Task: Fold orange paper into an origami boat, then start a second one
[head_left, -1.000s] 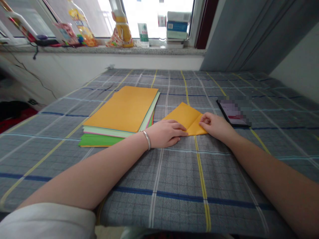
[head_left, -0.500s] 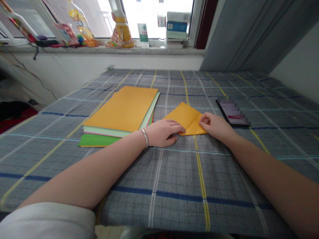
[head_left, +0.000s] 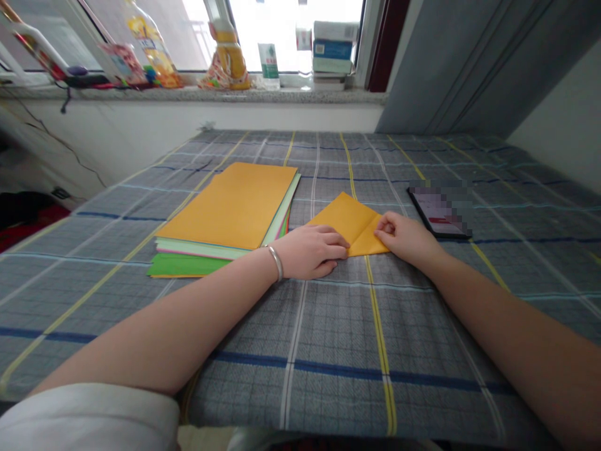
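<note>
A folded orange sheet of paper [head_left: 345,216] lies on the checked cloth, with a crease running across its right part. My left hand [head_left: 314,252] is at its near left edge, fingers curled over the paper and thumb drawn in close beneath them. The fingertips hide that edge in part. At the right corner, my right hand [head_left: 406,238] pinches the same paper between thumb and forefinger. Left of the sheet sits a stack of coloured paper [head_left: 235,203], orange on top, with pale green, pink and bright green edges showing below.
A phone [head_left: 439,213], partly blurred, lies to the right beyond my right hand. The grey checked cloth [head_left: 338,326] covers the surface. Against the window, the sill [head_left: 178,94] carries bottles, a tube [head_left: 269,62] and a stack of boxes [head_left: 333,53]. A grey curtain [head_left: 451,69] hangs at right.
My left thumb has closed in toward the fingers, and the left hand has shifted very slightly right at the paper's near edge. The right hand keeps its pinch.
</note>
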`<state>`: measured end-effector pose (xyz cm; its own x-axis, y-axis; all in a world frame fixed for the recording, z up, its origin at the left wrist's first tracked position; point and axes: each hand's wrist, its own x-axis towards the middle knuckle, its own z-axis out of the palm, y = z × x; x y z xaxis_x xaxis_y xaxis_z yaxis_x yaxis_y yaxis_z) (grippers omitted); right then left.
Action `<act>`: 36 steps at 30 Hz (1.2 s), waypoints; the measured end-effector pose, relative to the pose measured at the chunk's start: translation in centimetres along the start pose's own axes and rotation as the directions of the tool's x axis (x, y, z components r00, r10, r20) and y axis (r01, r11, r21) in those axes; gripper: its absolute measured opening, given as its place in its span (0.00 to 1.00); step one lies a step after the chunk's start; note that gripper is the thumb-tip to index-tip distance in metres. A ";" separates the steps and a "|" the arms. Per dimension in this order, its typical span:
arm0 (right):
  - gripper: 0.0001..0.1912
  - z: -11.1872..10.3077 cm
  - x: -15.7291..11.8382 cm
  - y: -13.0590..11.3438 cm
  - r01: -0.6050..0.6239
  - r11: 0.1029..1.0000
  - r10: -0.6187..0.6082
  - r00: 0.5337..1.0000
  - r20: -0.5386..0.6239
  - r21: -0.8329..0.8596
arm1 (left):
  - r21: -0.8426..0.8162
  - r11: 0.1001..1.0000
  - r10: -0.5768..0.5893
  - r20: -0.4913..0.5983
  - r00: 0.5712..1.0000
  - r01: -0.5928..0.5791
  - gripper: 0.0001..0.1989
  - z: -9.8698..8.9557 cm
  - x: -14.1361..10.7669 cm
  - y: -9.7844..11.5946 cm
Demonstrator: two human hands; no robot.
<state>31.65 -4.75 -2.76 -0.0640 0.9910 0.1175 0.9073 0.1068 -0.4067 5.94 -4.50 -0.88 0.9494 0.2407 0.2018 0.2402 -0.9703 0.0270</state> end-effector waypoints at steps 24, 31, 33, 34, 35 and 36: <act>0.02 -0.1 0.0 -0.1 0.001 1.000 -0.001 1.000 0.005 0.010 | 0.016 0.979 -0.205 0.081 0.975 0.204 0.29 1.6 0.6 1.2; 0.03 -0.1 0.0 -0.2 0.004 1.000 -0.004 1.000 0.003 -0.016 | 0.023 0.976 -0.216 0.127 0.968 0.215 0.32 1.5 0.8 1.3; 0.04 -0.2 0.0 -0.3 -0.009 0.999 0.009 1.000 0.015 -0.039 | 0.008 0.977 -0.213 0.137 0.967 0.214 0.33 1.6 0.9 1.2; 0.05 -0.2 0.0 -0.4 -0.020 0.998 0.021 1.000 0.021 -0.054 | -0.003 0.977 -0.209 0.146 0.967 0.212 0.33 1.6 1.0 1.2; 0.06 -0.3 -0.1 -0.5 -0.031 0.997 0.033 0.999 0.027 -0.069 | -0.013 0.978 -0.206 0.157 0.966 0.210 0.33 1.6 1.0 1.2; 0.07 -0.3 -0.1 -0.6 -0.040 0.996 0.043 0.999 0.031 -0.081 | -0.021 0.977 -0.204 0.170 0.964 0.210 0.33 1.6 1.1 1.1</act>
<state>31.19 -4.91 -2.24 -0.0381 0.9967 0.0718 0.9399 0.0601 -0.3361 7.53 -5.30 -2.23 0.9007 0.4338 0.0229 0.4304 -0.8982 0.0892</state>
